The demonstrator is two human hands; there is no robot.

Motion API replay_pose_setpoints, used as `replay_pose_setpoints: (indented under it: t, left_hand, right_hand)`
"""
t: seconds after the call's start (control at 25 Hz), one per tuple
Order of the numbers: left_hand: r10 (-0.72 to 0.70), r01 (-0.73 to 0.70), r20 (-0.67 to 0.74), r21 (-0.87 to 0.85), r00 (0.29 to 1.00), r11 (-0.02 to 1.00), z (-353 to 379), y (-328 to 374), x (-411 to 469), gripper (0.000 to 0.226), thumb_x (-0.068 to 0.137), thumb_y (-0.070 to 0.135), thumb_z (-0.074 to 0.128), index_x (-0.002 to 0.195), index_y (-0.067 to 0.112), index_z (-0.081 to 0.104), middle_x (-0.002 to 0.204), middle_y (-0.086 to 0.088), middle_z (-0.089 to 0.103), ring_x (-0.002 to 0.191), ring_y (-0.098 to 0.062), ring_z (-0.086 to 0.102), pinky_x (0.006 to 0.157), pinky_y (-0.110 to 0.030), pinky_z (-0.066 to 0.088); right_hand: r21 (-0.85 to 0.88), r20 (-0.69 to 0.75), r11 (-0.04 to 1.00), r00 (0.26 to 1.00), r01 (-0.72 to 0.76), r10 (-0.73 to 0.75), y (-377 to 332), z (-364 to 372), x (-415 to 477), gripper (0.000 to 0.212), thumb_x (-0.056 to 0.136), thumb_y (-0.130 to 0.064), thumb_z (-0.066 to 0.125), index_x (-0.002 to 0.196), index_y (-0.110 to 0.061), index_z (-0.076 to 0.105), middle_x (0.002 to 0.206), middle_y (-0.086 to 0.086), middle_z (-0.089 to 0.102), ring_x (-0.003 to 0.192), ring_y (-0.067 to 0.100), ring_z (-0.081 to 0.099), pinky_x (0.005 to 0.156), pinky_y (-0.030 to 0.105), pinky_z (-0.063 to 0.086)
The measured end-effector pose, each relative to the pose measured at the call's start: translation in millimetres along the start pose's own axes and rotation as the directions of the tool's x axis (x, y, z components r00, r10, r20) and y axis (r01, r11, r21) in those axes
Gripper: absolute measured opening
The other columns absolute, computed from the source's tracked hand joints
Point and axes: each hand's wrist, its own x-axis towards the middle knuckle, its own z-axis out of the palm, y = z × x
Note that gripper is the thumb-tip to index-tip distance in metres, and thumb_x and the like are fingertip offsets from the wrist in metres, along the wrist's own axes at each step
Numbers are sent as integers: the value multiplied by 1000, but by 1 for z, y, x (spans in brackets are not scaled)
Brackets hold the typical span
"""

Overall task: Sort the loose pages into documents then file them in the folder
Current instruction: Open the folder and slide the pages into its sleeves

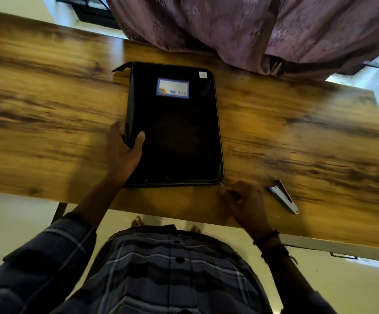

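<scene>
Wood-grain tabletop [297, 132], closed black zip folder [175, 132] flat mid-table: left hand [123, 150] clamps its left edge to anchor it, right hand [245, 200] fingers [229, 192] look pinched on the zip pull [222, 185] at the near corner, stapler [283, 197] parked beside, no loose pages visible.

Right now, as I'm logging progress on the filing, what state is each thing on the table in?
Black zip folder: closed, flat on the wooden table.
Left hand: grips the folder's left edge.
Right hand: fingers curled at the folder's near right corner; hold too blurred to tell.
Blue and white stapler: lying on the table, untouched.
</scene>
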Motion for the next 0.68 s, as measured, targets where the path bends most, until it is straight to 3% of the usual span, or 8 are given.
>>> replay_pose_setpoints:
  t: [0.2, 0.4, 0.48, 0.56, 0.64, 0.68]
  left_hand:
    - [11, -11, 6, 40, 1000, 999, 1, 3, -6, 60, 90, 44, 62, 135, 8, 44, 129, -15, 50, 118, -32, 51, 99, -42, 44]
    - [-13, 13, -1, -9, 1000, 1000, 3, 7, -13, 52, 89, 42, 63, 128, 10, 47, 123, -13, 51, 115, -31, 53, 97, -40, 45]
    - [-23, 23, 4, -41, 1000, 999, 0, 6, -12, 52, 89, 40, 65, 127, 8, 48, 121, -13, 52, 113, -30, 53, 95, -39, 45]
    - [-11, 11, 5, -54, 1000, 998, -4, 6, -9, 52, 88, 40, 67, 124, 7, 50, 115, -10, 53, 110, -30, 54, 93, -40, 46]
    - [-14, 14, 10, -47, 1000, 999, -6, 5, -9, 51, 87, 41, 67, 122, 7, 51, 111, -5, 51, 109, -28, 55, 93, -39, 47]
    - [-19, 19, 14, -45, 1000, 999, -6, 4, -8, 51, 87, 42, 67, 123, 8, 52, 112, -4, 51, 110, -28, 55, 94, -39, 47]
  right_hand:
    - [68, 84, 990, 988, 125, -130, -36, 36, -8, 15, 86, -13, 65, 73, -12, 73, 74, 0, 67, 62, 3, 49, 59, 12, 32]
    - [103, 354, 951, 882, 293, -310, -114, 106, 5, 22, 94, -14, 54, 86, -3, 71, 88, 18, 66, 80, 29, 60, 67, 32, 39]
    - [109, 329, 931, 872, 348, -364, -142, 126, 9, 29, 92, -15, 54, 72, 1, 67, 74, 23, 64, 68, 37, 62, 59, 36, 42]
    - [169, 289, 918, 872, 359, -395, -149, 129, 12, 41, 91, -25, 55, 56, -4, 59, 55, 17, 57, 50, 31, 54, 50, 34, 38]
    - [213, 323, 928, 874, 307, -364, -139, 112, 15, 48, 94, -36, 56, 51, -16, 55, 48, -1, 47, 44, 11, 42, 49, 28, 32]
    - [209, 263, 939, 909, 275, -324, -132, 98, 20, 46, 94, -39, 58, 51, -22, 55, 48, -8, 45, 45, 4, 40, 50, 23, 32]
